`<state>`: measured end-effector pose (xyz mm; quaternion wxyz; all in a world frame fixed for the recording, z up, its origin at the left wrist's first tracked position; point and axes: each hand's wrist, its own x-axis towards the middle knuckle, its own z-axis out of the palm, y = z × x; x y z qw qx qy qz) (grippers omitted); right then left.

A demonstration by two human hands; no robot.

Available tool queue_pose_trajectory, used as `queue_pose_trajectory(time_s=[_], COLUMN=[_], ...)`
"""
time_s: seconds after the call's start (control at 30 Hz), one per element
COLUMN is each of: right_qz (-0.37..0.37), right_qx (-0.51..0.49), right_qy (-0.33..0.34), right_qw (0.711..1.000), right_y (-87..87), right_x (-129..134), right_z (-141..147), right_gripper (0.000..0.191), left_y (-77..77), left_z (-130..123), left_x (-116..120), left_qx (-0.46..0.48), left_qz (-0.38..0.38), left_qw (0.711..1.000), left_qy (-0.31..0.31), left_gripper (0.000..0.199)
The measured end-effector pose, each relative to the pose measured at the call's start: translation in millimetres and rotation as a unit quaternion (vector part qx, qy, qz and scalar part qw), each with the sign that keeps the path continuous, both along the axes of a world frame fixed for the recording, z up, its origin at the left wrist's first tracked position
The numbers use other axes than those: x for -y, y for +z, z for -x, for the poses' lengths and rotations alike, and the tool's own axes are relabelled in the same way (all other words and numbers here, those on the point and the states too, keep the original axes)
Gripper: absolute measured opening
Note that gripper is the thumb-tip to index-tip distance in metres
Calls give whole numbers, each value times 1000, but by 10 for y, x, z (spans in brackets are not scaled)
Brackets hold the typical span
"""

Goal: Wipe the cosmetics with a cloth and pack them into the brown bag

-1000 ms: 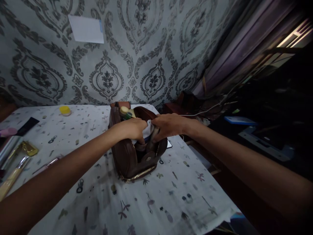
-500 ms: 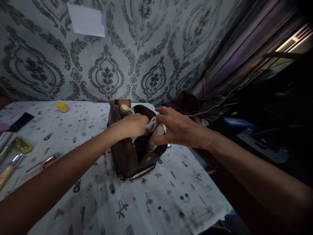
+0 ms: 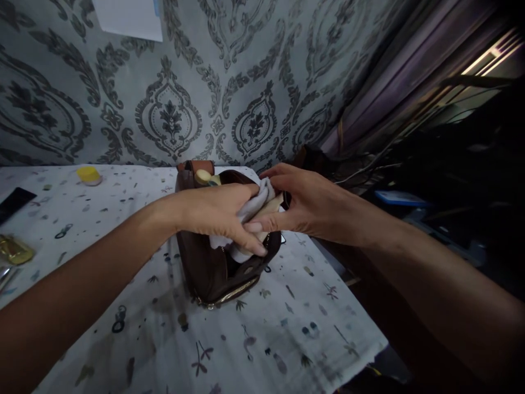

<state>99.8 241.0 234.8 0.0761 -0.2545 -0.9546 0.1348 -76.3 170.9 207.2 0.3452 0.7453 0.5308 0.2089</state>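
An unzipped dark brown bag stands on the patterned white cloth. In its mouth, a bundle of pale grey cloth lies between my two hands. My left hand is wrapped over the bundle from the left, thumb stretched across its front. From the right, my right hand grips the bundle's other side, where a beige piece shows; I cannot tell whether it belongs to the cloth. A round cream-coloured lid pokes up at the bag's back left. My hands hide most of the bag's inside.
A yellow-capped jar stands at the back left. Nearer the left edge lie a black flat item and a gold-coloured item. Behind is a patterned wall. The table's right edge drops toward a dark area with a blue-edged object.
My left hand has come up out of the bag and spread over the grey cloth, more of which now shows. My right hand keeps its hold, and the view has shifted slightly.
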Motion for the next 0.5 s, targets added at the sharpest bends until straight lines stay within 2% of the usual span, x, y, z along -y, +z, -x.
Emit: queue_pose_trajectory(time_s=[0.1,0.2,0.3,0.37,0.43,0.5], right_qz=[24,73,170,201,178,114], right_qx=[-25,-92,-206,-252,-209,-92], right_qy=[-14,-23,-25,-26,-8,25], right_qw=[999,993,963,946,962,989], right_y=[-24,-44,-121,-227,-351,-447], right_x=[-40,-42,-14,-11,-29,-52], right_z=[17,31,35,35,39,63], right_gripper=[59,54,47,40,31,24], left_y=[-19,-20,-55,-100,-151,-201], left_z=[-51,-59,-7,43,90,126], left_x=[38,87,147,198,255,308], left_qx=[80,129,151,182,208,217], left_qz=[18,10,-44,-97,-141,-150], left_qw=[996,988,976,959,938,925], left_qy=[23,79,153,197,239,275], left_gripper=[41,26,27,31,36,43])
